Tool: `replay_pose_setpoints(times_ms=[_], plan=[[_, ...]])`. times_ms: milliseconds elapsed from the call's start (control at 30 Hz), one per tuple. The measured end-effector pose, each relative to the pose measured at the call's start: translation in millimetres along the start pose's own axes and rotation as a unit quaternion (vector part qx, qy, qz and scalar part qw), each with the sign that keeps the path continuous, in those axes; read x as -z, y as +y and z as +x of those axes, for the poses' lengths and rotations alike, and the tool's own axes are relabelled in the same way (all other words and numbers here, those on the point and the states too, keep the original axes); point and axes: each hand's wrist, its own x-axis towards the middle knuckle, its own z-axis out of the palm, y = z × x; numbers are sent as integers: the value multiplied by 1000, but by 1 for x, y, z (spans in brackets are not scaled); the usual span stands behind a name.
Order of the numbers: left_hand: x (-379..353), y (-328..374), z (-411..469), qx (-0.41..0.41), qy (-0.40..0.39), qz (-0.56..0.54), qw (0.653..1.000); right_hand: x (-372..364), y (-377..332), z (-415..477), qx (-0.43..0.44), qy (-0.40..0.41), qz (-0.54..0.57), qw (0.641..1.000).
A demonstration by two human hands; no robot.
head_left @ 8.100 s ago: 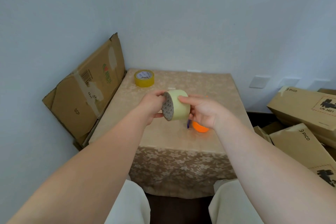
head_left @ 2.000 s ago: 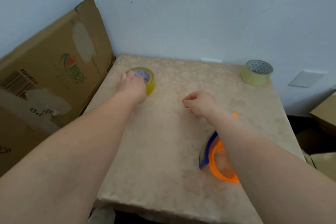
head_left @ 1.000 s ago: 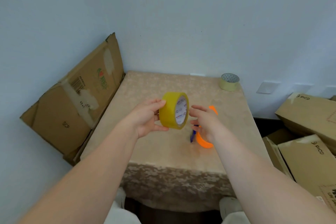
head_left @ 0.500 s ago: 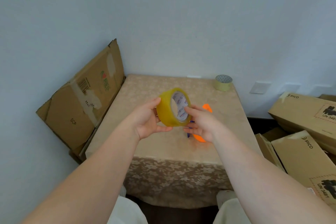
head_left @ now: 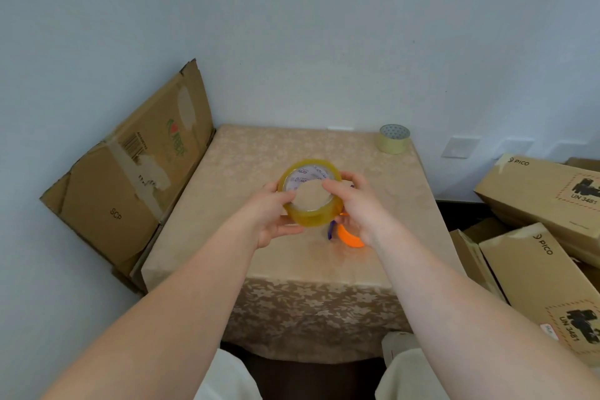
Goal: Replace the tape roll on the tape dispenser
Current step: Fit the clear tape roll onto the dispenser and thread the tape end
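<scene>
A yellow tape roll [head_left: 313,217] is held in the air above the table, its open core facing me. My left hand [head_left: 271,217] grips its left side, thumb on the near rim. My right hand [head_left: 355,204] grips its right side, index finger across the core's edge. Below and behind my right hand, the orange tape dispenser [head_left: 349,237] with a blue part lies on the table, mostly hidden by the hand. A pale, used tape roll [head_left: 393,140] stands at the table's far right corner.
The small table [head_left: 253,172] has a beige flowered cloth and stands in a wall corner. A flattened cardboard box [head_left: 130,169] leans on the left wall. Stacked brown boxes [head_left: 545,224] lie on the right. My knees show below the table's front edge.
The yellow roll has been turned from side-on to core-facing-me. My right hand has closed on its right side; both hands now hold it. The view has shifted slightly.
</scene>
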Motion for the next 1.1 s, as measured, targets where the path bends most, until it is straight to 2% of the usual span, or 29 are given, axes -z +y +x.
replay_pose_setpoints(times_ms=[167, 233, 300, 400, 667, 767, 933, 1033, 1100], plan=[[4, -7, 11, 27, 12, -8, 1000, 4, 2, 7, -23, -20, 2, 1000], [8, -10, 15, 42, 16, -19, 999, 7, 3, 11, -57, 9, -21, 998], [12, -13, 20, 59, 27, -32, 997, 13, 11, 19, -66, 54, -128, 988], [16, -17, 25, 77, 31, -66, 994, 23, 27, 26, -44, 59, -309, 948], [26, -24, 41, 94, 37, -91, 991, 20, 39, 42, -84, 36, -440, 894], [26, -27, 43, 96, 38, -96, 990, 20, 41, 45, -100, 26, -451, 887], [25, -28, 40, 98, 42, -108, 988, 22, 40, 42, -97, 25, -431, 897], [25, -26, 36, 95, 41, -120, 987, 25, 38, 43, -125, 40, -330, 935], [24, -25, 32, 89, 44, -127, 987, 26, 37, 40, -78, 82, -261, 959]])
